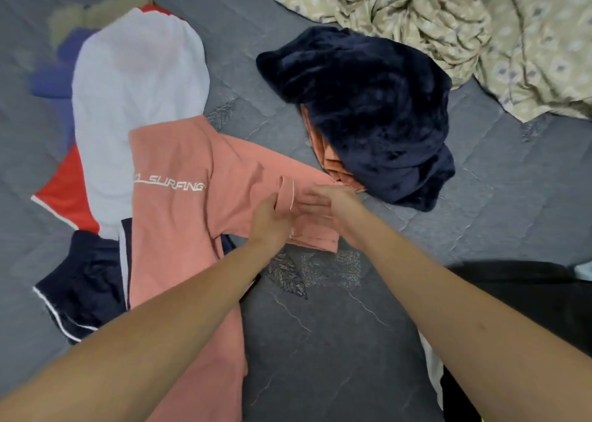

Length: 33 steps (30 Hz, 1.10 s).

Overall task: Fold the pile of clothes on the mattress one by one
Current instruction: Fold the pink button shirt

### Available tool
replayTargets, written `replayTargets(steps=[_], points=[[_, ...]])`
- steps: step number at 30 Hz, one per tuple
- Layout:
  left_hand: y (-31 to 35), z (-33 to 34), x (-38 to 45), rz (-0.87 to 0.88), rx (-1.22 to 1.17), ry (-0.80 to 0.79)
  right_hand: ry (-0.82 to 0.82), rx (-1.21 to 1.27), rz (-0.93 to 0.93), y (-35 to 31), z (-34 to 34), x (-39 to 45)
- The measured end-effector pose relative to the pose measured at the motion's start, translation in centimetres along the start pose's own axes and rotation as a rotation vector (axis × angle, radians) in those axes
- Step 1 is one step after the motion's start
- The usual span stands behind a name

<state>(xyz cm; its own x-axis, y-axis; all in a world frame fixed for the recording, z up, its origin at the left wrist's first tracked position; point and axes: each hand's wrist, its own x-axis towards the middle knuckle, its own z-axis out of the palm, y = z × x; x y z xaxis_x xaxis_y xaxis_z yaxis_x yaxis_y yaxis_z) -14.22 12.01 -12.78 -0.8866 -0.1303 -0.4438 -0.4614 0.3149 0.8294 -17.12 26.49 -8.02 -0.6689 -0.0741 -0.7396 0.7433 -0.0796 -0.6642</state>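
The salmon-pink shirt (179, 203) lies spread on the mattress (320, 341), its printed side up, with one sleeve (315, 229) drawn out toward the right. Both hands work at that sleeve. The left hand (269, 220) pinches a raised fold of the cloth near the sleeve's seam, so its grip is closed on the shirt. The right hand (333, 203) lies with straight fingers flat on the sleeve, pressing it down, its grip released.

To do this step well, the person would likely keep the flat hand as an anchor while the pinched edge is carried over the body, then smooth the crease outward so no bunching is trapped.

Partly under the shirt's left side lie a white garment (134, 101), a red piece (69, 194) and a dark navy piece with white piping (83, 280). Just beyond the sleeve sits a heaped navy fleece (378, 107) over something orange (333, 162).

The mattress is grey and quilted. A crumpled patterned sheet (464, 31) lies at the far right.
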Motion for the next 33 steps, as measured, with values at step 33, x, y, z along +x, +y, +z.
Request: replayTargets(steps=[33], points=[[2.8,-19.5,3.0,-0.075,-0.703,-0.075,-0.019,-0.334,-0.48,-5.7,23.0,0.2]])
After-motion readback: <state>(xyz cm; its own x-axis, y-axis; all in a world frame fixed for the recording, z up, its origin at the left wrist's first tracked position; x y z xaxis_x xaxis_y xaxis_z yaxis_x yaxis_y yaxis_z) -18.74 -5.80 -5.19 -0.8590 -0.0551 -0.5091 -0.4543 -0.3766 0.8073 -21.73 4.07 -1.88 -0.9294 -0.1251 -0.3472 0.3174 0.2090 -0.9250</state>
